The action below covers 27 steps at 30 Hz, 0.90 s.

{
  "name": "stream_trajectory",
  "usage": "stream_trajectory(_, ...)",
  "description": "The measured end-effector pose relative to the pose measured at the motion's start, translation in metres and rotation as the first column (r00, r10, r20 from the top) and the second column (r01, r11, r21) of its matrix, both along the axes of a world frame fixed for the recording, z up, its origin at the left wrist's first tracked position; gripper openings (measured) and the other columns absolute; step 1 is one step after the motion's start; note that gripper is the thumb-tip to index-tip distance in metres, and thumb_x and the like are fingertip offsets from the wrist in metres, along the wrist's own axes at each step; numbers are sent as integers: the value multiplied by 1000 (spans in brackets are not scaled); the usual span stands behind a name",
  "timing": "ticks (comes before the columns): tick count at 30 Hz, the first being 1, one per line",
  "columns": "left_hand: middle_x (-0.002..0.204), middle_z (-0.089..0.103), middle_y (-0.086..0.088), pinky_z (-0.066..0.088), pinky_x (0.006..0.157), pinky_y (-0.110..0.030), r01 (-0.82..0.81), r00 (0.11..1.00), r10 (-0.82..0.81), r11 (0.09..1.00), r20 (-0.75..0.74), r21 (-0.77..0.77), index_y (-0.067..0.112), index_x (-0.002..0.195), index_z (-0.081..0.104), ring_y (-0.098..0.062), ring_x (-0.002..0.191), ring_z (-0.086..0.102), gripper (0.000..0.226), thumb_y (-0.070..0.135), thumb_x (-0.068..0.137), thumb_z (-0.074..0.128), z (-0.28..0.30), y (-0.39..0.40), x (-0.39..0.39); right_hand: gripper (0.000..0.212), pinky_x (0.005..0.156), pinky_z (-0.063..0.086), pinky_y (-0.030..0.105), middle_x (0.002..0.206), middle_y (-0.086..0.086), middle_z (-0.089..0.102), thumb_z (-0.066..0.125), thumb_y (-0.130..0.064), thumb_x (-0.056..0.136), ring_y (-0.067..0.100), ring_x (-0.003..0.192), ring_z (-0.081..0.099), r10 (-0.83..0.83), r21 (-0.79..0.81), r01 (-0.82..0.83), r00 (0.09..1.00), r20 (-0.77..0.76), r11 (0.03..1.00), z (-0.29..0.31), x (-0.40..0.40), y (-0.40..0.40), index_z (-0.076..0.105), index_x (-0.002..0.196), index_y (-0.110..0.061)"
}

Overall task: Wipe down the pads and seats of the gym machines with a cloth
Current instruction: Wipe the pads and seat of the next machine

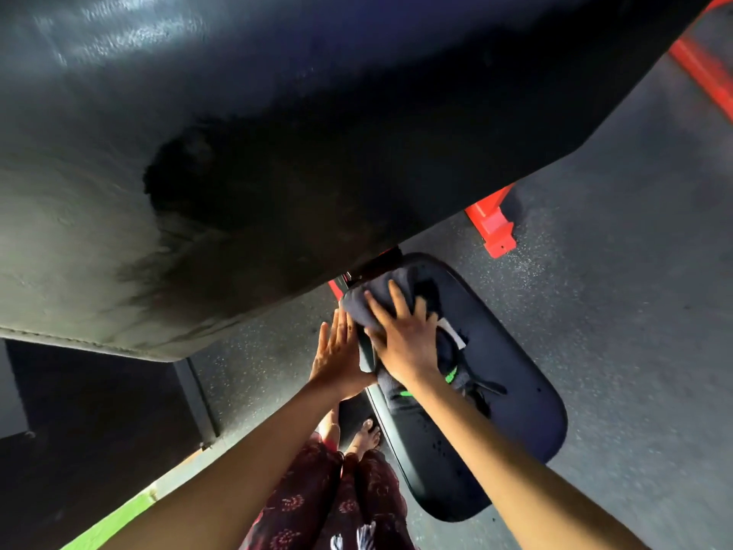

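A black padded seat (pixel 515 394) lies below me, slanting from upper left to lower right. A dark grey cloth (pixel 367 307) with green marks is spread over its upper end. My right hand (pixel 400 335) lies flat on the cloth with fingers spread, pressing it onto the seat. My left hand (pixel 337 351) is flat with straight fingers against the seat's left edge, beside the cloth. A large black back pad (pixel 238 133) fills the upper part of the view, very close to the camera.
Red frame parts (pixel 494 222) of the machine stand on the speckled grey floor (pixel 614 271), with another red bar (pixel 704 69) at top right. A dark panel (pixel 99 410) is at lower left. My bare feet (pixel 363 434) are beside the seat.
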<state>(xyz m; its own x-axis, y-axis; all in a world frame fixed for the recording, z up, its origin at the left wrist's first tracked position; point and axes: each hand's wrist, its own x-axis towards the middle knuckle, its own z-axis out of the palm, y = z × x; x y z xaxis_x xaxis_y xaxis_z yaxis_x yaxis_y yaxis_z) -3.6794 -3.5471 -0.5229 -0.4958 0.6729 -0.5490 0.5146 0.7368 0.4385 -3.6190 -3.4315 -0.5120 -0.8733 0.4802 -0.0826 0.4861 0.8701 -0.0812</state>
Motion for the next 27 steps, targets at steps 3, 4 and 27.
stream_trajectory(3,154,-28,-11,-20,111,-40,44,999,-45,996,-8,-76,8,146,-23,-23,142,-26,122,65,77,60,3,2,-2,59,64,49,43,131,7,57,80,-36,67,38,89,56,152,28,-151,987,-41,988,-10,18,19,62,123,-36)
stream_trajectory(4,153,-31,-9,-20,111,-44,48,999,-48,994,1,-100,8,145,-25,-22,142,-27,126,71,74,58,2,2,-3,58,64,49,42,130,7,57,79,-36,68,38,88,57,150,36,-149,988,-33,988,-10,15,31,62,123,-37)
stream_trajectory(27,132,-58,11,46,93,-51,13,987,13,986,159,-166,21,132,-44,-22,125,50,153,71,51,76,11,-1,-9,63,82,44,48,138,4,50,72,-38,76,40,105,51,104,-75,-101,994,30,992,-2,-23,33,50,135,-37)
